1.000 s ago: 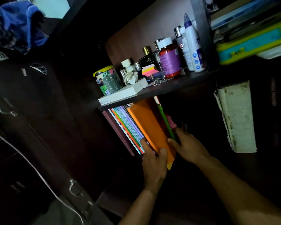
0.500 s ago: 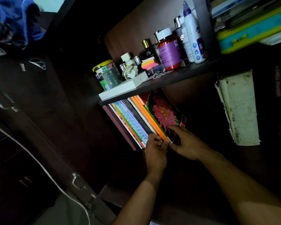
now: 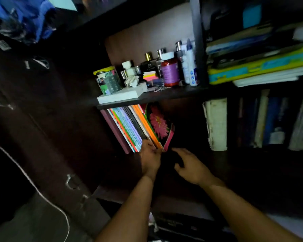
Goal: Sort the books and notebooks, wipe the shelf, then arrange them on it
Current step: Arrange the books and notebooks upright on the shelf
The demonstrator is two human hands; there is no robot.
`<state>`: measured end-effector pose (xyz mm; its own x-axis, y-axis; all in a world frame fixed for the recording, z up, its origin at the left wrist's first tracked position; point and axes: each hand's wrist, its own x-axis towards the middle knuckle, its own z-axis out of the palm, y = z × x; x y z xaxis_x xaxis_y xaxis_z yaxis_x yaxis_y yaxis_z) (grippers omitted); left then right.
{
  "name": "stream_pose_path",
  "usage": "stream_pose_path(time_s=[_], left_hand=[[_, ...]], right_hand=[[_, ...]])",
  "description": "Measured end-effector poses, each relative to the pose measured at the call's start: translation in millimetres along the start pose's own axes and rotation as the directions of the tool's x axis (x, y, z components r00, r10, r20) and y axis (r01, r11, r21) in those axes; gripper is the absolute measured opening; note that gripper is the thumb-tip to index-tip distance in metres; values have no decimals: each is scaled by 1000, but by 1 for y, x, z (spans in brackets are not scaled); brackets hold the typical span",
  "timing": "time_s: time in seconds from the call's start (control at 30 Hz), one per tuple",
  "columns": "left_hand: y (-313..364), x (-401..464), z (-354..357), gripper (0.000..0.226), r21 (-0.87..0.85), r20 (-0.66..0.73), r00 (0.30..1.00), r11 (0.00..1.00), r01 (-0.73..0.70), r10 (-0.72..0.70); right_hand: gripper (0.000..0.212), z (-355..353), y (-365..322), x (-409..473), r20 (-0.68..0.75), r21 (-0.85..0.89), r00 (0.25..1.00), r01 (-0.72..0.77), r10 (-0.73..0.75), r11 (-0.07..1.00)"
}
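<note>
Clearly the arranging stage was well under way. A row of notebooks (image 3: 129,126) stood leaning on the lower shelf (image 3: 191,165), packed against the left wall of the compartment, with a flower-covered notebook (image 3: 158,124) at the right end of the row, tilted the same way as the others. The left hand (image 3: 150,158) pinched the bottom edges of the rightmost notebooks, fingers curled onto them as if squaring them up. The right hand (image 3: 191,165) hovered just beside the flowered cover, apart from it, fingers loosely spread and holding nothing. To the right of the row, the same shelf lay dark, so I could not tell whether it had been wiped or whether anything rested there. A worn white book (image 3: 216,123) stood at the start of the next compartment, with more books (image 3: 273,123) beyond it, blurred. I judged the sorting mostly done for this group; what remained, seemingly, was straightening the row and placing any volumes not yet shelved.
</note>
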<state>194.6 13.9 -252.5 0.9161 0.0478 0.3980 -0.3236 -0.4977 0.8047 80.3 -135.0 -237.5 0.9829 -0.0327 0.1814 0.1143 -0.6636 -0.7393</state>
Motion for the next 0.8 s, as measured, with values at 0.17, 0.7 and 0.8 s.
stream_pose_path(time_s=[0.17,0.7,0.8], left_hand=[[32,-63,-22,41,-93,177,981,991,97,-80],[258,-314,-53,35,-399,828,440,916,26,348],[300,-391,-28,36,-461,866,197,886,-48,460]], right_hand=[[64,-28,-36,-97,-66,13,985,-157,157,988],[44,-148,-90,-398,-496,107,808,-306,318,946],[40,-162,-75,-500,-622,148,657,-435,426,888]])
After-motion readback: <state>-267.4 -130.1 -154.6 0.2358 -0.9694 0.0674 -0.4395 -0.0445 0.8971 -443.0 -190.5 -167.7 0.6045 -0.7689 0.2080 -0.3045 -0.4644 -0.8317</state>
